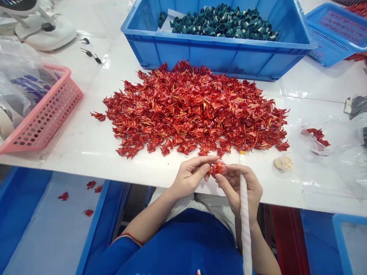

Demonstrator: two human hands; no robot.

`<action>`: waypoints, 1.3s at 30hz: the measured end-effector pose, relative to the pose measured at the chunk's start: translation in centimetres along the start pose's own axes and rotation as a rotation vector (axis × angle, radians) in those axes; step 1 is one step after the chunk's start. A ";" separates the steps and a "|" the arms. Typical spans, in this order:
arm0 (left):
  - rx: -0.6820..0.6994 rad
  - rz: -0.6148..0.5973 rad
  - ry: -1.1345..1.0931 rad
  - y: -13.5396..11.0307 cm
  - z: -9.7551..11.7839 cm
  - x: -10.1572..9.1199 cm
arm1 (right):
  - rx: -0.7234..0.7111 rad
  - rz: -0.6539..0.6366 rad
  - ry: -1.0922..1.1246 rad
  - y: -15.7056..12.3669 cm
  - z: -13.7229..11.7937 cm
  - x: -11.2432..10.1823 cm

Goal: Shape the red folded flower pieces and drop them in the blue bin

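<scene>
Both hands are meeting just over the near edge of the white tabletop [86,149], pinching one red folded piece [218,168] between them. The left hand [190,176] is closing thumb and forefinger on the piece's left side, while the right hand [239,188] is gripping its right side with curled fingers. A white stick [246,229] with an orange tip is lying across the right hand. Its tip is pointing toward the pile and its long end is trailing down along the right forearm. Whether any fingers are clamping it is hard to tell.

Just beyond the hands, a wide pile of red pieces [195,110] is spreading over the middle of the tabletop. Behind the pile, a large blue crate [218,53] is holding a heap of dark green pieces [226,23]. A blue perforated basket [335,34] is sitting to the right of the crate. At the left edge, a pink basket [48,110] is resting tilted, partly under clear plastic. To the right of the hands, a small beige lump [282,163] is lying near the pile's corner, and a clear bag [338,133] beside it is holding a few red bits. Below the tabletop on the left, several stray red pieces [63,196] are lying scattered on a blue surface.
</scene>
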State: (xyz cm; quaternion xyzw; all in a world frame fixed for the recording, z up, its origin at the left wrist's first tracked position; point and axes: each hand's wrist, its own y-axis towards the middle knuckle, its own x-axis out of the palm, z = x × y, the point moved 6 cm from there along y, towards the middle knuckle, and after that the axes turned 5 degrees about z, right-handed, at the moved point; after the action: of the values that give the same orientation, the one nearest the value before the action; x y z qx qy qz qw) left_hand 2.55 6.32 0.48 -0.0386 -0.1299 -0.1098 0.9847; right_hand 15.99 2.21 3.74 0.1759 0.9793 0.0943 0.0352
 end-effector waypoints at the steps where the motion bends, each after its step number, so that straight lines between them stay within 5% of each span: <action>1: 0.005 0.002 -0.004 0.0 0.0 0.0 | -0.002 -0.001 -0.008 0.0 0.0 0.0; 15: 0.151 0.019 0.234 -0.5 -0.4 0.4 | -0.128 -0.107 -0.391 0.6 -1.1 -1.3; 18: 0.201 0.078 0.297 -0.4 -0.3 0.2 | -0.192 0.152 -0.450 2.3 -1.6 -5.0; 22: 0.235 0.091 0.348 -0.3 -0.1 0.2 | -0.394 0.781 -0.512 4.9 -3.4 -11.8; 26: 0.241 0.104 0.396 -0.3 0.1 0.2 | -0.430 0.886 -0.491 7.1 -3.3 -14.9; 30: 0.258 0.143 0.443 -0.3 0.2 0.1 | -0.303 0.727 -0.522 6.8 -1.3 -14.0; 35: 0.294 0.224 0.483 -0.3 0.4 -0.2 | -0.259 0.176 -0.524 5.4 1.1 -7.2; 39: 0.333 0.221 0.510 -0.3 0.7 0.0 | -0.346 -0.025 -0.636 4.7 1.9 -3.2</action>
State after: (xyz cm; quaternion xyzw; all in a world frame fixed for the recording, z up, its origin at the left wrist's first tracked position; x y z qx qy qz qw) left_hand 2.28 6.08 1.14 0.1380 0.1097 0.0146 0.9842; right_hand 20.78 5.72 2.87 0.1759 0.8909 0.1988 0.3686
